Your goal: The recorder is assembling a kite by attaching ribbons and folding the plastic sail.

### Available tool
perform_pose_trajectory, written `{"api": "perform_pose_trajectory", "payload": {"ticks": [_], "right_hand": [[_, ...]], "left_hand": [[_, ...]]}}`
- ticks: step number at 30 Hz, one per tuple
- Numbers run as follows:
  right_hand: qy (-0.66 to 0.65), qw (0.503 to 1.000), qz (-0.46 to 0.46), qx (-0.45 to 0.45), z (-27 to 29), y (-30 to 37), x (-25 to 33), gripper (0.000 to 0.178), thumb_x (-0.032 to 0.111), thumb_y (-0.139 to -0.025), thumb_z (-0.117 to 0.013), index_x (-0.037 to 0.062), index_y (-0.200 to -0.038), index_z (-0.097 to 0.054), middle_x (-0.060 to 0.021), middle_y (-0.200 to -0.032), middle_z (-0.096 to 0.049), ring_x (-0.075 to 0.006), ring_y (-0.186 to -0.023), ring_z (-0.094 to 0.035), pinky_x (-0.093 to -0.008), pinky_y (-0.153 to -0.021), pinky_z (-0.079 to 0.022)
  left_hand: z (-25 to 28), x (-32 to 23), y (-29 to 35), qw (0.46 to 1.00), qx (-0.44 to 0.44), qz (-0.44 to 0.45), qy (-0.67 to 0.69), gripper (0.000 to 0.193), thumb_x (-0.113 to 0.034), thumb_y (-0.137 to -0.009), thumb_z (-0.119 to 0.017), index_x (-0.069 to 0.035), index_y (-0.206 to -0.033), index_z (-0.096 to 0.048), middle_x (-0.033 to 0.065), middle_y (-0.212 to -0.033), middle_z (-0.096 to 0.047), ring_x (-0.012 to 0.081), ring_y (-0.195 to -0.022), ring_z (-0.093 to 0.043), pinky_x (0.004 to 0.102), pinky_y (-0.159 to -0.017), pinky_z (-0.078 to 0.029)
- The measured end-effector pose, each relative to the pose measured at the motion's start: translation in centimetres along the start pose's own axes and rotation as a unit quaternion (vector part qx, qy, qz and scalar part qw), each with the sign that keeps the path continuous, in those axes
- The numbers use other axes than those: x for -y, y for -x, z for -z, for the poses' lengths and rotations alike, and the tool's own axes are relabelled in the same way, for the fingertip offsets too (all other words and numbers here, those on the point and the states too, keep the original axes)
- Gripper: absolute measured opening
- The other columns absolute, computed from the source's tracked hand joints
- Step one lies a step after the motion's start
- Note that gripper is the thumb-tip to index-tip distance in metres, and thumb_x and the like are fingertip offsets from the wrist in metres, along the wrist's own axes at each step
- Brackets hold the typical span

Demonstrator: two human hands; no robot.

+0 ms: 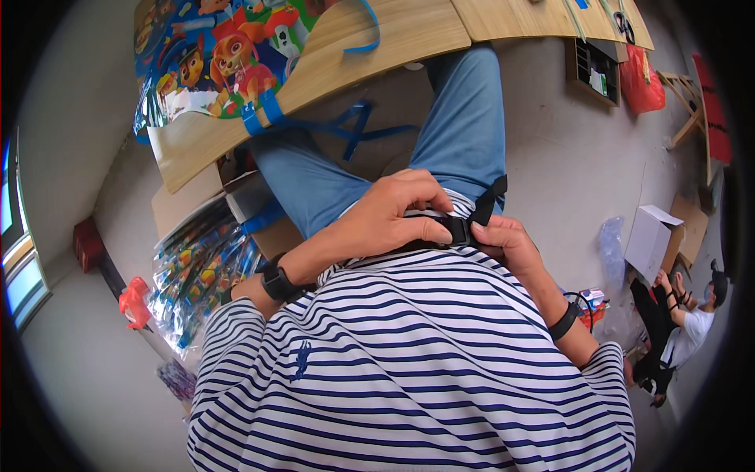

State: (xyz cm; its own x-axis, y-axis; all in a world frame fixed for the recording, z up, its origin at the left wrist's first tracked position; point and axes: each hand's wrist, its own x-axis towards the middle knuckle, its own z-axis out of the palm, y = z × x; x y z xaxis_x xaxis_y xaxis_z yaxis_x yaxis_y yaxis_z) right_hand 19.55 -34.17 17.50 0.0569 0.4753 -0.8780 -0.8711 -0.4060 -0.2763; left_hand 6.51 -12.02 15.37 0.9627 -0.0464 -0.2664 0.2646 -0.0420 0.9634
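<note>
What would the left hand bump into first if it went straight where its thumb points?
Probably the black buckle at the waist, which the left hand already seems to touch; beyond is the right hand, though depth is unclear.

the table [417,27] is made of light brown wood. on its left side lies a big shiny sheet [228,59] with bright cartoon dogs on it. a bendy blue strip [362,49] lies to the right of the sheet. black scissors [624,25] lie at the table's right end. on the grey floor [550,149] sit a white box [646,240] and some crinkly clear plastic [612,248].
</note>
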Motion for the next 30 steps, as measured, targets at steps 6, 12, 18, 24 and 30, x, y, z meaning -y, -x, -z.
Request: {"api": "perform_pose_trajectory", "payload": {"ticks": [6,12,18,24,30], "right_hand": [[-0.022,1.000,-0.006,0.022,0.2,-0.3,0.0,0.018,0.014,-0.094,-0.073,0.0033,-0.108,-0.078,0.0032,-0.081,-0.071,-0.0017,-0.061,-0.049,-0.0183,-0.057,-0.032],[-0.019,1.000,0.005,0.004,-0.1,-0.3,-0.3,0.017,0.013,-0.095,-0.072,0.0035,-0.106,-0.078,0.0060,-0.076,-0.068,-0.0007,-0.056,-0.040,-0.0195,-0.055,-0.027],[-0.010,1.000,0.001,0.026,0.1,-0.5,-0.2,0.014,0.014,-0.095,-0.072,0.0039,-0.103,-0.078,0.0078,-0.071,-0.064,0.0000,-0.054,-0.038,-0.0200,-0.053,-0.025],[0.001,1.000,-0.003,0.004,-0.1,-0.5,-0.2,0.011,0.015,-0.096,-0.072,0.0051,-0.097,-0.077,0.0099,-0.067,-0.059,0.0004,-0.053,-0.033,-0.0205,-0.051,-0.023],[-0.004,1.000,-0.009,0.008,0.2,-1.0,-0.4,0.008,0.013,-0.096,-0.072,0.0068,-0.093,-0.076,0.0111,-0.064,-0.054,0.0001,-0.052,-0.031,-0.0210,-0.050,-0.021]], "left_hand": [[-0.7,-1.5,-1.7,0.991,0.003,-0.101,-0.093,0.027,-0.016,-0.082,-0.080,-0.001,-0.102,-0.069,0.0108,-0.090,-0.069,0.0239,-0.079,-0.066,0.0361,-0.069,-0.052],[-0.4,-2.7,-3.3,0.985,0.063,-0.093,-0.131,0.016,-0.004,-0.078,-0.068,0.001,-0.093,-0.066,0.0136,-0.080,-0.067,0.0291,-0.071,-0.065,0.0393,-0.062,-0.050],[-0.1,-3.0,-4.3,0.984,0.126,-0.058,-0.111,0.014,-0.003,-0.073,-0.066,0.002,-0.086,-0.064,0.0131,-0.075,-0.064,0.0254,-0.066,-0.063,0.0372,-0.060,-0.049],[0.6,-2.0,-4.9,0.987,0.160,0.013,0.000,0.015,-0.005,-0.071,-0.068,0.002,-0.083,-0.062,0.0096,-0.071,-0.062,0.0163,-0.064,-0.057,0.0316,-0.060,-0.048],[-0.1,-2.3,-5.2,0.979,0.170,-0.010,-0.108,0.016,-0.003,-0.069,-0.067,0.002,-0.084,-0.063,0.0164,-0.074,-0.065,0.0286,-0.065,-0.062,0.0382,-0.061,-0.049]]}}
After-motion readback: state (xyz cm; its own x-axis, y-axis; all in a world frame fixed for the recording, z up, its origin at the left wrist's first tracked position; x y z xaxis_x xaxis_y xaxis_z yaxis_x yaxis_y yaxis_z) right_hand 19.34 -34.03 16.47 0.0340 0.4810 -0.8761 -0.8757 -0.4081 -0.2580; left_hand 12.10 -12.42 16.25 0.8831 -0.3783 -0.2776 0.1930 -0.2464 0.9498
